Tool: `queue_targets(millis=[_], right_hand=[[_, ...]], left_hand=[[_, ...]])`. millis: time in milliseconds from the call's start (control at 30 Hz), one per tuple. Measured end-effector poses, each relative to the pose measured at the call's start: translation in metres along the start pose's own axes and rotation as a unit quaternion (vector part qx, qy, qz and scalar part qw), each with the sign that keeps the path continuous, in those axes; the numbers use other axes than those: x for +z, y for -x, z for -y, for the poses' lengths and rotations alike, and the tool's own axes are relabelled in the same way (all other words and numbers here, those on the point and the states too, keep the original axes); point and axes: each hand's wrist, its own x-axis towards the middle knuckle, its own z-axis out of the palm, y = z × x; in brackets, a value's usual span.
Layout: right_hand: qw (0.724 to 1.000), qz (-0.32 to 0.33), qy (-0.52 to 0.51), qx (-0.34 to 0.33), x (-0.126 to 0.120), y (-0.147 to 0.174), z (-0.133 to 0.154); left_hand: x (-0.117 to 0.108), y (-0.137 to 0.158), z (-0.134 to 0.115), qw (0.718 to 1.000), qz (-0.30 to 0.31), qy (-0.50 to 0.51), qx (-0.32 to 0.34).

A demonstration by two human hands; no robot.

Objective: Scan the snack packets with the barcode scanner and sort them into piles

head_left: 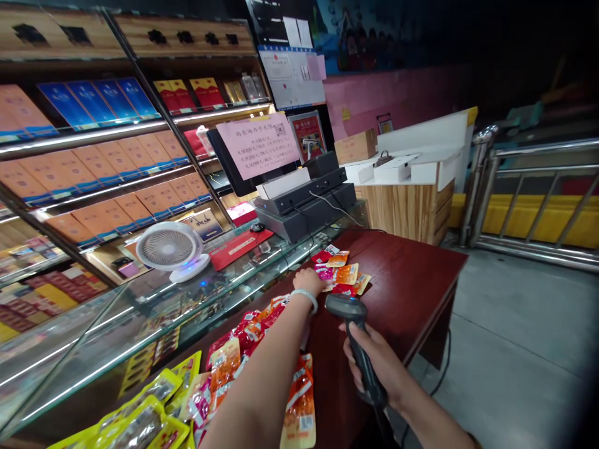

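Note:
My right hand (374, 362) is wrapped round the handle of a black barcode scanner (347, 307), its head tilted up and pointing left over the dark red table. My left hand (309, 280), with a pale bangle at the wrist, reaches to a small pile of snack packets (345, 274) in pink, red and orange. Its fingers look curled at the pile's left edge; what they hold, if anything, is hidden. Under and beside my left forearm lies a larger heap of red and orange snack packets (225, 365). Yellow-edged packets (150, 421) lie at the lower left.
A glass display counter (112, 312) runs along the left, bearing a white fan (169, 248) and a red folder (241, 249). Behind the table (402, 262) stand a cash drawer (309, 212) and a monitor with a pink notice (259, 146). A metal railing (538, 249) stands at right.

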Motion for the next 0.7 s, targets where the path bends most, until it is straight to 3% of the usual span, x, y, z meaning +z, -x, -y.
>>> queue_targets(millis=[133,367,567,700], right_hand=[[1.000,0.000,-0.003,0.000,0.001,0.000,0.002],[1.000,0.008,0.009,-0.022,0.003,0.002,0.004],[0.999,0.011,0.016,-0.033,0.001,0.002,0.002],[0.999,0.016,0.013,-0.034,-0.001,0.001,0.000]], left_hand=[[-0.002,-0.008,0.014,0.996,0.052,0.076,-0.018],[0.001,0.012,0.043,0.989,-0.017,0.149,-0.002],[-0.002,0.037,0.046,0.966,-0.060,0.253,-0.001],[-0.013,0.043,0.047,0.962,-0.064,0.266,-0.017]])
